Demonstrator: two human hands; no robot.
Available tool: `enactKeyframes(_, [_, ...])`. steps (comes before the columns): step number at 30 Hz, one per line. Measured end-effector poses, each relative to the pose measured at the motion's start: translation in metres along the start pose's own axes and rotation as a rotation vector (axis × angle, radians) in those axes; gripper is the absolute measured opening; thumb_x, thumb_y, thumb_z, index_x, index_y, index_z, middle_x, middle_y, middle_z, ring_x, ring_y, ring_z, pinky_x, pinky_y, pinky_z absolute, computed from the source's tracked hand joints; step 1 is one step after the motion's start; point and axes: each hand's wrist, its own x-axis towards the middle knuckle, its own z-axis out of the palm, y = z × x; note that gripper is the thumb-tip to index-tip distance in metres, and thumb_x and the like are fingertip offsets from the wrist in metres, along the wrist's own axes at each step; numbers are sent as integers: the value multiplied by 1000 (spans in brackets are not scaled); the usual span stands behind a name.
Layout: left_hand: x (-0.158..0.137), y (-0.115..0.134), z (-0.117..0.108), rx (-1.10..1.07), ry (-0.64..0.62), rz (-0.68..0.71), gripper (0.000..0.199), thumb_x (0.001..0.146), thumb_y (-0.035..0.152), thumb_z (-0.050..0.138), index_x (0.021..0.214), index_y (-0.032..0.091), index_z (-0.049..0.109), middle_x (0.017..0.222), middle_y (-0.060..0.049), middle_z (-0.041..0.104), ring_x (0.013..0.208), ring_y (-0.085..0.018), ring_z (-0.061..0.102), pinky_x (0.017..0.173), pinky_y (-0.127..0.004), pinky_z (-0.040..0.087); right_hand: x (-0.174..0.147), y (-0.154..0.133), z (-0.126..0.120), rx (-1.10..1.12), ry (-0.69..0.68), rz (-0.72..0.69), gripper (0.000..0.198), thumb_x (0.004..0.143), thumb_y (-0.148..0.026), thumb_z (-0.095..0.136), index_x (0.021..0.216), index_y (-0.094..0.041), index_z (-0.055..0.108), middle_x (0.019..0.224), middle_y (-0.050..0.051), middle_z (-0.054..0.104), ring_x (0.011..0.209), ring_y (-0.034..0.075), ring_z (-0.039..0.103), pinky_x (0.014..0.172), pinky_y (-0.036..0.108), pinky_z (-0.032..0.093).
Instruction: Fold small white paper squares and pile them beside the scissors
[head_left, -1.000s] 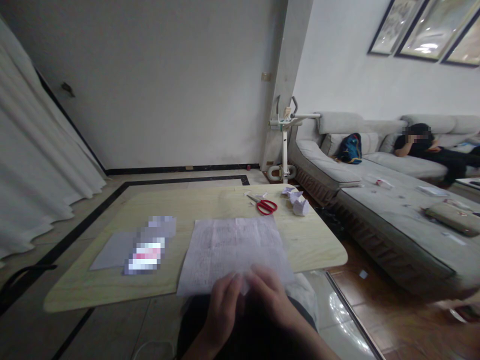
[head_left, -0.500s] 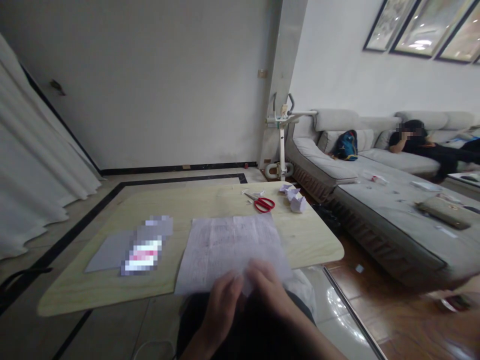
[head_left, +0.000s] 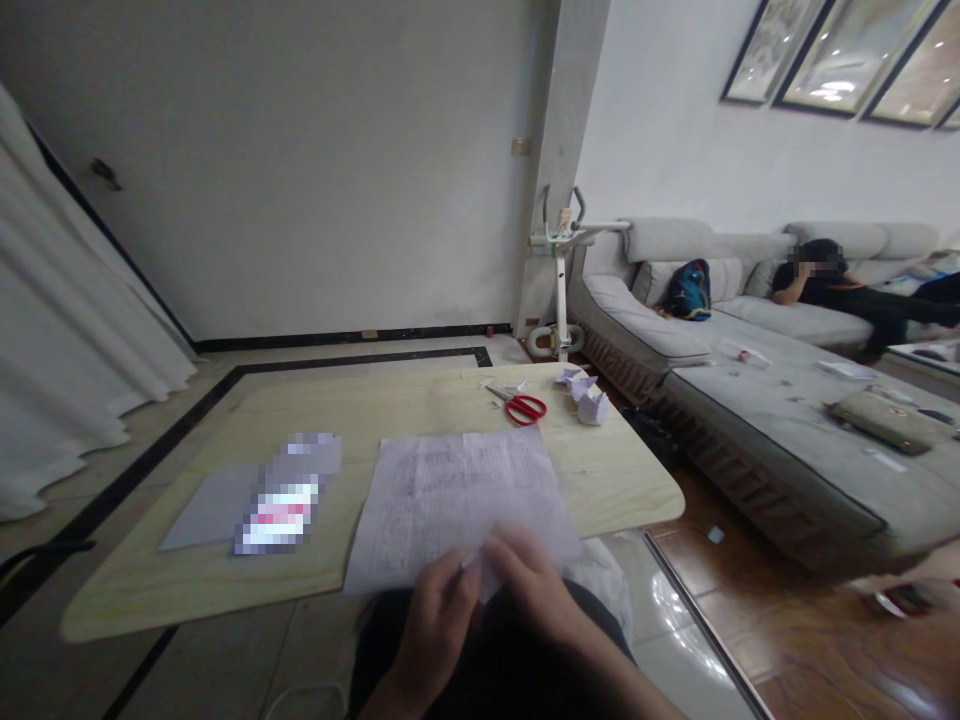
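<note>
A large creased sheet of paper [head_left: 457,490] with faint print lies flat near the table's front edge. Over its near edge, above my lap, my left hand [head_left: 442,605] is closed, thumb against fingers, on a small white piece of paper [head_left: 487,583] that is mostly hidden between the hands. Close against it on the right is my right hand [head_left: 529,580], its fingers bent over the same spot and smeared by motion. Beyond the sheet rest red-handled scissors [head_left: 525,409], spread a little, beside small paper scraps [head_left: 512,387].
Several folded paper shapes [head_left: 592,405] stand at the far right corner of the wooden table [head_left: 615,470]. On the left, a blurred-out bright phone-like object [head_left: 277,515] lies partly over a pale sheet [head_left: 202,510]. A person [head_left: 832,285] reclines on the grey sofa [head_left: 772,420].
The view has shifted slightly. My hands stay together in nearly the same place, with the left turned a little so that a white edge shows at its fingertips. The sheet and scissors lie unmoved.
</note>
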Motion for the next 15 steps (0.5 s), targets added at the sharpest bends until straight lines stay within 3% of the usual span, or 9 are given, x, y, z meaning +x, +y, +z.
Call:
enactKeyframes(4, [1, 5, -1, -21, 59, -23, 33, 72, 51, 71, 84, 21, 73, 84, -7, 76, 83, -28, 70, 70, -32, 57, 1, 4, 1, 3, -24, -4, 47, 83, -61, 57, 61, -21, 47, 65, -2, 44, 66, 15, 44, 59, 25, 40])
enactKeyframes(7, [4, 9, 1, -3, 23, -10, 32, 75, 51, 68, 80, 20, 72, 79, -6, 74, 77, -26, 69, 68, -31, 57, 1, 7, 0, -33, -5, -24, 46, 85, -59, 57, 62, -20, 49, 64, -2, 45, 65, 15, 44, 57, 25, 40])
enactKeyframes(12, [9, 17, 6, -96, -86, 46, 34, 84, 51, 57, 67, 22, 63, 59, 0, 62, 51, -18, 58, 49, -26, 51, 0, 11, -4, -100, -33, -49, 48, 88, -60, 53, 63, -19, 48, 64, -2, 44, 64, 14, 43, 58, 25, 38])
enactKeyframes(15, [8, 22, 8, -119, -83, 17, 34, 84, 52, 57, 71, 22, 64, 59, 1, 61, 48, -16, 56, 46, -25, 49, 0, 12, -5, -127, -41, -68, 47, 89, -59, 52, 65, -19, 48, 65, -2, 45, 65, 14, 44, 59, 25, 38])
